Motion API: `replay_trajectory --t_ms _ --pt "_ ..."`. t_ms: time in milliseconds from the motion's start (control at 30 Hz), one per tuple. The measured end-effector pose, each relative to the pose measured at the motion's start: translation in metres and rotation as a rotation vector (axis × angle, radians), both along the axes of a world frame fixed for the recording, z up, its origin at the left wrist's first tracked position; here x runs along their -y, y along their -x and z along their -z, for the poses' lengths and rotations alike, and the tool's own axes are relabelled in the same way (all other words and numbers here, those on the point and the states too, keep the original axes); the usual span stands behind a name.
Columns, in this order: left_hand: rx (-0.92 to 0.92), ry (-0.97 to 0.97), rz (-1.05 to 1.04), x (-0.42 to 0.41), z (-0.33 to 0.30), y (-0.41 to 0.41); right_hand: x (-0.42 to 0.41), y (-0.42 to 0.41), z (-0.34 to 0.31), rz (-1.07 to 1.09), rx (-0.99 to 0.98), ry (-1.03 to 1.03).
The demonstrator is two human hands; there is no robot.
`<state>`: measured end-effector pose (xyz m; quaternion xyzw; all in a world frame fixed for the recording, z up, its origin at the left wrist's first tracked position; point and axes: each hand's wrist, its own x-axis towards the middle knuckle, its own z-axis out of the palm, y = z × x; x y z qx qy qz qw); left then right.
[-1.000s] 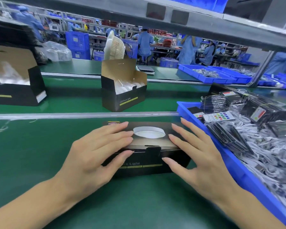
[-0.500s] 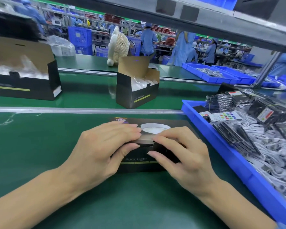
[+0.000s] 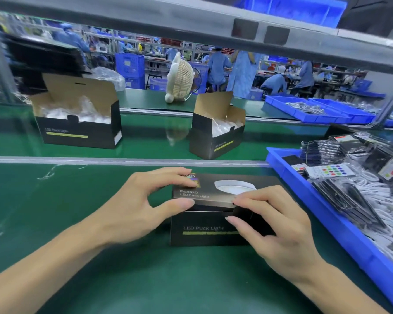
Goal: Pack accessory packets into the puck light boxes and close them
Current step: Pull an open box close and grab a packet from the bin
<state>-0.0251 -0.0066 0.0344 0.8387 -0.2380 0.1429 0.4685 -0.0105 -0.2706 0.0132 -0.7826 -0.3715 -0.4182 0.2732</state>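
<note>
A black rectangular cardboard puck light box printed "LED Puck Light" with a yellow-green stripe sits on the green desk just in front of the person, its lid lowered but its near edge not quite seated against the front wall. The left hand pinches the lid's left corner, with the thumb under the front edge and the curled fingers on top. The right hand grips the box's right front, its fingers bent over the lid edge and the black tuck flap.

Just to the right, a blue plastic bin along the desk edge holds clear accessory packets of black parts, coiled white cables and a white remote with coloured buttons.

Beyond a silver rail, on the green conveyor belt, stand two more black boxes with brown inner lids raised: an open box on the left and a smaller-looking open box near the middle, turned at an angle. Both show white wrapped contents. Behind them a cream desk fan stands, with more blue trays to its right. Workers in blue coats are at benches in the blurred background.
</note>
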Motion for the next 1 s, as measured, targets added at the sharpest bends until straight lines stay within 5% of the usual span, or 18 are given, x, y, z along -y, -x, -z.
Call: replay_trajectory --t_ms 233,500,767,1000 --pt "0.607 -0.311 -0.002 0.027 0.019 0.010 0.000 0.001 0.002 0.022 -0.003 0.041" --pt "0.731 -0.246 -0.142 0.039 0.037 0.007 0.002 -0.002 0.004 0.082 0.172 0.108" --pt "0.564 -0.062 -0.172 0.047 0.030 0.017 0.003 0.004 0.001 0.083 0.286 0.128" --pt "0.533 -0.072 -0.259 0.048 0.031 0.014 -0.006 0.006 -0.016 -0.012 -0.408 -0.216"
